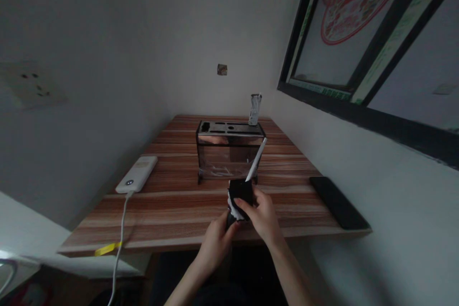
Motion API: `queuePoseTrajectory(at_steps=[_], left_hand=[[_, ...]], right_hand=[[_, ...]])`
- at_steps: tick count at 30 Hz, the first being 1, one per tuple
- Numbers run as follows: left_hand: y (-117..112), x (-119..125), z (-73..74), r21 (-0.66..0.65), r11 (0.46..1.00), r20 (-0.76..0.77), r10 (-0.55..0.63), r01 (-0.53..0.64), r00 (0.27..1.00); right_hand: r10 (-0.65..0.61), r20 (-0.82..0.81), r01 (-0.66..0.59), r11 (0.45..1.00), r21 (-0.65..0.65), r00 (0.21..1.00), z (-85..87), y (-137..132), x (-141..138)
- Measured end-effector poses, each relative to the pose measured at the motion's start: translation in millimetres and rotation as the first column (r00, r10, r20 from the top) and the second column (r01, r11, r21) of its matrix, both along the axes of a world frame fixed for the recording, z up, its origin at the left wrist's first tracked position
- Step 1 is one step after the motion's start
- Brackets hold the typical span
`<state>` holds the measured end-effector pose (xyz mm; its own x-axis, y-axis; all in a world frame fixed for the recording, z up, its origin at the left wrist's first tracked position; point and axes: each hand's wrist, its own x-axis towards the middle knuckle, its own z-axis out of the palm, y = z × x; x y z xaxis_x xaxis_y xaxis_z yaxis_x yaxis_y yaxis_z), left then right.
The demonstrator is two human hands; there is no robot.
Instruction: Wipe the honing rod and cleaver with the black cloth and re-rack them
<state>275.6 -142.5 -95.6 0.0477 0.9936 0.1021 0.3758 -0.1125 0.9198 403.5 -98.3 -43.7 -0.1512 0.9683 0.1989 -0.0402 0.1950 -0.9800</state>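
Note:
Both hands hold a small black, flat, squarish piece (pixel 241 191) with a ragged white edge along its left side; I cannot make out its kind. My left hand (pixel 214 239) is closed round its dark lower end. My right hand (pixel 263 215) grips its right side, thumb lying across the front. A thin white strip (pixel 256 160) slants up from behind the black piece toward the rack; whether they join is unclear. Just beyond stands a rack (pixel 231 160) with clear walls and a slotted metal top, like a knife block. A plastic-wrapped upright piece (pixel 255 110) rises at its back right corner.
On the wood-grain table (pixel 172 210), a white power bank (pixel 138 174) with a white cable (pixel 123 229) lies left. A yellow tag (pixel 107 249) sits at the front edge. A black phone (pixel 339 202) lies right, near the wall with a framed picture (pixel 344 24).

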Motion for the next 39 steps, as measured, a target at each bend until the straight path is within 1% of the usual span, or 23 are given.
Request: queuePoseTrajectory(at_steps=[5,10,15,18,22,26,29,34,39], left_hand=[[0,0,0.9,0.016,1.000,-0.021,-0.010,0.011,1.000],[-2,0,2.1,0.019,1.000,-0.015,-0.021,0.022,1.000],[-3,-1,3.7,0.015,1.000,-0.022,-0.026,0.026,0.999],[-3,-1,3.9,0.021,0.999,-0.017,-0.039,0.040,0.999],[-3,-1,3.0,0.005,0.999,-0.047,-0.032,0.033,0.998],[-3,-2,2.4,0.001,0.999,-0.038,-0.043,0.043,0.998],[-3,-1,2.2,0.007,0.999,-0.047,-0.038,0.039,0.998],[-3,-1,2.2,-0.006,0.999,-0.082,-0.039,0.039,0.996],[-3,-1,1.9,0.000,0.999,-0.063,-0.043,0.043,0.997]], right_hand=[[-0.069,0.008,0.069,0.997,0.043,0.998,11.7,11,8],[-0.072,-0.033,0.074,0.995,0.068,0.997,29.7,22,17],[-0.107,-0.079,0.116,0.987,0.112,0.991,45.1,37,26],[-0.147,-0.102,0.162,0.974,0.161,0.984,51.5,50,34],[-0.210,-0.126,0.234,0.946,0.226,0.970,62.3,66,42],[-0.221,-0.174,0.260,0.934,0.247,0.960,72.8,77,47],[-0.258,-0.195,0.303,0.917,0.259,0.946,75.0,84,48],[-0.309,-0.267,0.378,0.887,0.266,0.913,70.4,90,45],[-0.288,-0.322,0.368,0.902,0.224,0.902,66.1,83,39]])
